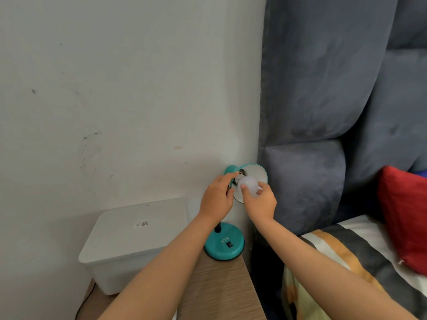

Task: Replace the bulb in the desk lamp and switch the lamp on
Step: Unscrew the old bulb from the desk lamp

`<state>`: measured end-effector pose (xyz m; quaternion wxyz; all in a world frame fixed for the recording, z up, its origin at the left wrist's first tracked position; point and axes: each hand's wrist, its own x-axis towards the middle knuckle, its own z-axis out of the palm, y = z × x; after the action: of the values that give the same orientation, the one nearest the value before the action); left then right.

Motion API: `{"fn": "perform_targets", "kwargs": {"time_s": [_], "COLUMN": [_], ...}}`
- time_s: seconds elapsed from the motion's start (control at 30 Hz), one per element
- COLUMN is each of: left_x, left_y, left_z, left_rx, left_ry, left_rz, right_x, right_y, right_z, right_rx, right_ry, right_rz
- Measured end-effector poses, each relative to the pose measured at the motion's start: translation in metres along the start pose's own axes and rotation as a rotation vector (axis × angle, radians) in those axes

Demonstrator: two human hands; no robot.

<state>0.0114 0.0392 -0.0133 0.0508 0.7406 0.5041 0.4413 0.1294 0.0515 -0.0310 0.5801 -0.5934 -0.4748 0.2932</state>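
Observation:
A teal desk lamp stands on a wooden bedside table point(221, 287), its round base point(223, 247) carrying a black rocker switch point(229, 244). The lamp shade point(256, 173) is tilted up, its white inside facing me. A white frosted bulb point(249, 184) sits in the shade at the socket. My right hand point(260, 202) grips the bulb with thumb and fingers. My left hand point(218, 196) holds the shade's rim and neck from the left, a fingertip on the teal edge. The bulb is unlit.
A white lidded plastic box point(136, 239) stands left of the table against the wall, with a dark cable point(84, 303) on the floor below. A grey padded headboard point(323, 112) rises right of the lamp. A bed with striped cover point(346, 257) and red pillow point(406, 218) lies at right.

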Motion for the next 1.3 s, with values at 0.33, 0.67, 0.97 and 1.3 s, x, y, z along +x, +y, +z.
{"fn": "perform_targets", "kwargs": {"time_s": [0.33, 0.67, 0.97, 1.3], "left_x": [0.0005, -0.0005, -0.0005, -0.0013], "left_y": [-0.0008, -0.0018, -0.0018, -0.0004], "left_z": [0.0002, 0.0, -0.0008, -0.0004], "left_rx": [0.002, 0.022, 0.027, 0.034], "left_ry": [0.002, -0.004, -0.003, -0.003], "left_rz": [0.011, 0.019, 0.021, 0.02], "right_x": [0.0024, -0.001, 0.0015, 0.0005], "right_y": [-0.0006, -0.0012, -0.0012, -0.004], "right_z": [-0.0023, -0.0068, -0.0058, -0.0081], "right_rx": [0.065, 0.023, 0.007, 0.014], "right_ry": [0.02, -0.017, -0.063, -0.058], "right_rz": [0.063, -0.068, -0.084, -0.022]}}
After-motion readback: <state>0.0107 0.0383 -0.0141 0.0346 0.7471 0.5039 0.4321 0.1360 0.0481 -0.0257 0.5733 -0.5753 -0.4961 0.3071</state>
